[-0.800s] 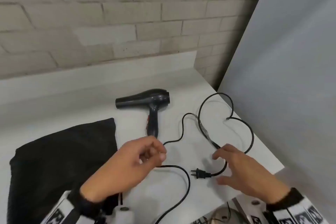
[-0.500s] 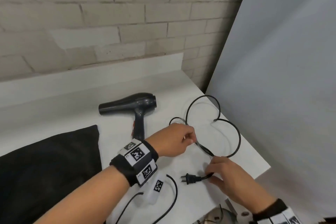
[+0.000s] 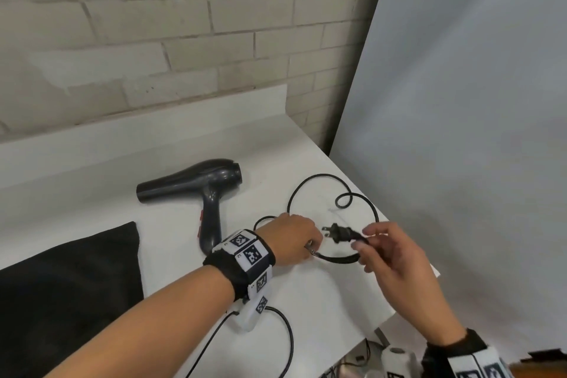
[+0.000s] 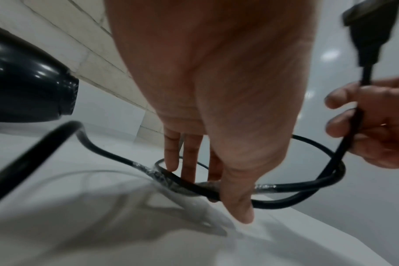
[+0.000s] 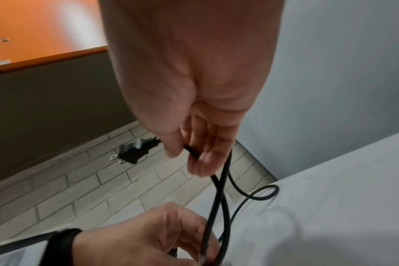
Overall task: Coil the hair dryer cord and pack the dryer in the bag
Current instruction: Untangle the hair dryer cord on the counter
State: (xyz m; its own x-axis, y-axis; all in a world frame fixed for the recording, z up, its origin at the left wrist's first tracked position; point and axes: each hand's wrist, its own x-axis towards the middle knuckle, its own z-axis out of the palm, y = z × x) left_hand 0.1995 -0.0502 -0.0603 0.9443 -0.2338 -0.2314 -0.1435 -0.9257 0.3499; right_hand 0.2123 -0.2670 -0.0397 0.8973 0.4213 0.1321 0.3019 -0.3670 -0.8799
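Observation:
A dark grey hair dryer (image 3: 190, 184) lies on its side on the white table (image 3: 322, 301), nozzle pointing left; its rear end shows as hair dryer (image 4: 30, 86). Its black cord (image 3: 334, 258) runs right in loose loops. My left hand (image 3: 313, 247) pinches the cord (image 4: 296, 199) down at the tabletop, thumb in front and fingers behind, seen as left hand (image 4: 216, 190). My right hand (image 3: 363, 239) pinches the cord just behind the plug (image 3: 337, 232), lifted above the table, prongs pointing left. In the right wrist view, the right hand (image 5: 187, 153) holds it with the plug (image 5: 137, 150) sticking out. The black bag (image 3: 70, 285) lies flat at the left.
A brick wall (image 3: 153, 40) backs the table. A pale panel (image 3: 460, 132) stands along the table's right edge, close to the cord loops. A thin black cable (image 3: 288, 344) from my left wrist device trails over the front of the table.
My right hand has lifted the plug off the table and carried it up and back toward my left hand, bending the cord end into a small loop. My left hand stayed on the cord.

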